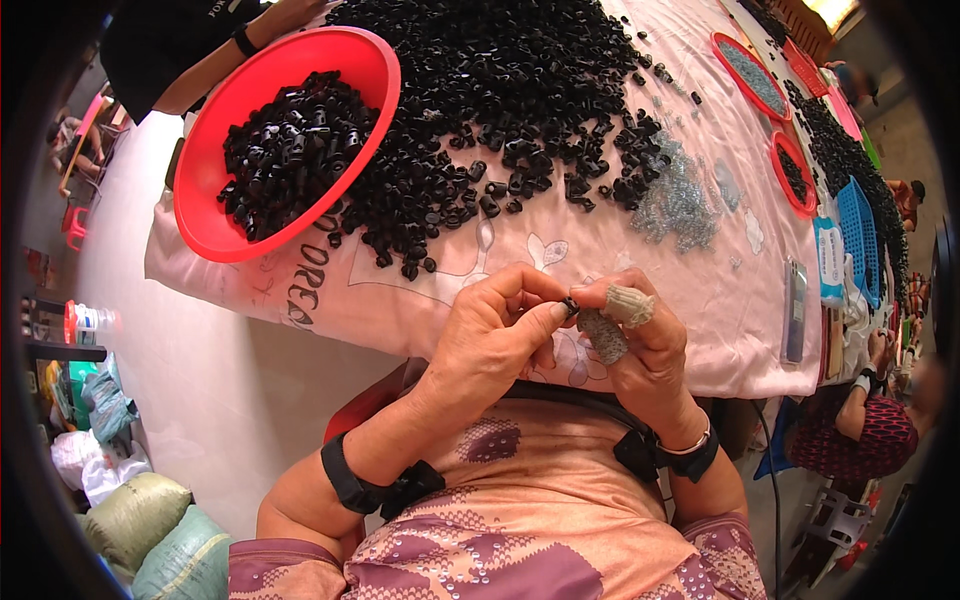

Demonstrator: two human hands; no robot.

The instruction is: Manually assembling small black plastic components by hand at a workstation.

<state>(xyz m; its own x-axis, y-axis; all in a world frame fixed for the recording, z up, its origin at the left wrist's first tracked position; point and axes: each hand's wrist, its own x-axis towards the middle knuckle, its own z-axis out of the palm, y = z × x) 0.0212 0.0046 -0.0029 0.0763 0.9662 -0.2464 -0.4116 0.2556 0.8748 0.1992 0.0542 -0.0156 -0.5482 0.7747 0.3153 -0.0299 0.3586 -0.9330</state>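
Note:
Just above the near table edge, both my hands come together at a small black plastic part. My left hand pinches it between thumb and forefinger. My right hand closes on it from the other side, with knitted finger covers, one beige and one grey, on two of its digits. The part's far details are hidden by the fingertips. Beyond the hands, a big heap of similar black plastic parts spreads over the pink cloth. To its right lies a scatter of small clear, bluish pieces.
A red basin full of black parts tilts at the left table edge, near another person's arm. Smaller red trays, a phone and a blue basket line the right. Sacks lie on the floor at left.

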